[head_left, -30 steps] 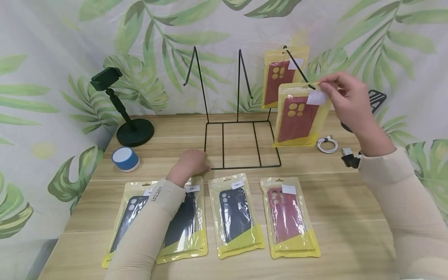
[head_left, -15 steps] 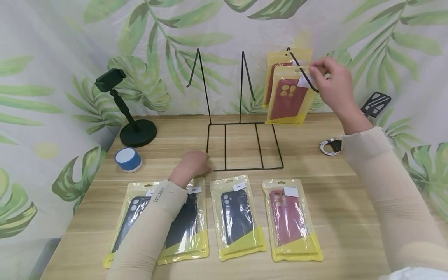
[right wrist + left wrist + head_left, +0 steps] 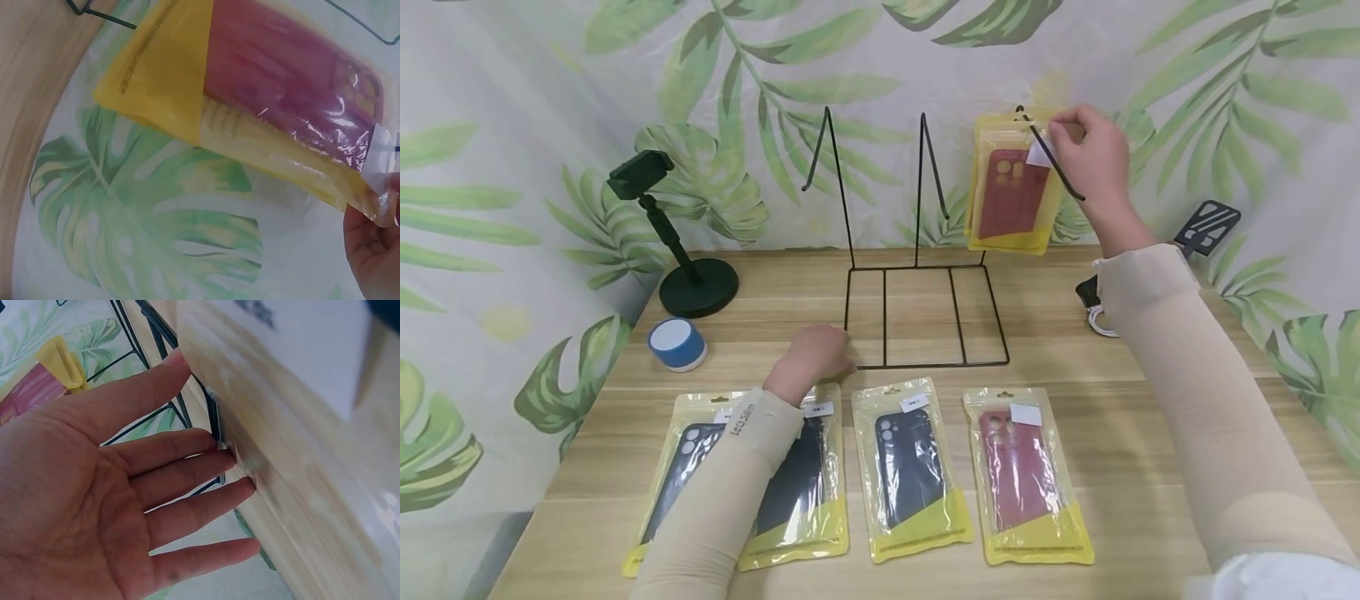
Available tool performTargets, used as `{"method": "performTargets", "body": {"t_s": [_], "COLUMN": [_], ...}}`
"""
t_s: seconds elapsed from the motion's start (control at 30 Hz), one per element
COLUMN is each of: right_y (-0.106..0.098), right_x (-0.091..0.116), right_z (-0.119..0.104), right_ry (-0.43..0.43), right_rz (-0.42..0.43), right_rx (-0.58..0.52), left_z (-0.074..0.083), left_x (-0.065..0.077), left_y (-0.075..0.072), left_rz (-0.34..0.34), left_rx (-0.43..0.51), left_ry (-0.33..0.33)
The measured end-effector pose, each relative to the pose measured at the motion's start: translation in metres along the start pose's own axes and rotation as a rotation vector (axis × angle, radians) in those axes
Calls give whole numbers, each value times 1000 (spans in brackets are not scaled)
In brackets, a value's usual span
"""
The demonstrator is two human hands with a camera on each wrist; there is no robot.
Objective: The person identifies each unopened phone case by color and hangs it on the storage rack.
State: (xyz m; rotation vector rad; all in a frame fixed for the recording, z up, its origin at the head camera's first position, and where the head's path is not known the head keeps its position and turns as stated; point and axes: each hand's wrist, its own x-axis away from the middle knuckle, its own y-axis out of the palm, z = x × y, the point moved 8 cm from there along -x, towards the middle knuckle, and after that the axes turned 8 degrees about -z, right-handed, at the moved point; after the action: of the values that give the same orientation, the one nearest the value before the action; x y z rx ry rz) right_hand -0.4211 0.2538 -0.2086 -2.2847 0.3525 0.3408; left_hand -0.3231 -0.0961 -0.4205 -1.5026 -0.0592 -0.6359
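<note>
High at two o'clock in the head view, the right hand (image 3: 1092,158) pinches the one-o'clock corner of a red-case packet (image 3: 1011,196) at the end hook (image 3: 1057,162) of a wire rack (image 3: 925,365); the left hand (image 3: 816,358), low at eight o'clock, rests its fingers (nearly straight, slightly spread) against the rack.

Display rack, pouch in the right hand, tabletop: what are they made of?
Rack: probably metal wire, painted or coated; thin, bent black rods.
Pouch: glossy plastic film; partly see-through, with bright glare streaks.
Tabletop: wood-look, low sheen; pale grain shows, but solid wood or laminate, can't tell.
</note>
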Motion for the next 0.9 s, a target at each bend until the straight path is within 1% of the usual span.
{"method": "performTargets", "body": {"t_s": [0.1, 0.2, 0.33, 0.43, 0.53, 0.67, 0.9], "right_y": [2, 3, 1, -4, -10, -12, -5], "right_x": [-4, -5, -2, 3, 14, 33, 78], "right_z": [0, -2, -4, -3, 0, 10, 39], "right_ry": [15, 12, -30, -83, -125, -170, -222], "right_rz": [-7, -9, 26, 68, 75, 39, -19], "right_rx": [10, 12, 15, 37, 78, 131, 173], "left_z": [1, 1, 0, 0, 0, 0, -1], "left_x": [0, 0, -1, -1, -2, -3, -4], "left_y": [1, 2, 2, 1, 0, 0, 2], "left_rz": [-2, -4, -4, -2, 3, 7, 10], "left_rx": [-1, 8, 21, 25, 22, 6, -2], "left_ry": [2, 0, -5, -9, -4, -3, 5]}}
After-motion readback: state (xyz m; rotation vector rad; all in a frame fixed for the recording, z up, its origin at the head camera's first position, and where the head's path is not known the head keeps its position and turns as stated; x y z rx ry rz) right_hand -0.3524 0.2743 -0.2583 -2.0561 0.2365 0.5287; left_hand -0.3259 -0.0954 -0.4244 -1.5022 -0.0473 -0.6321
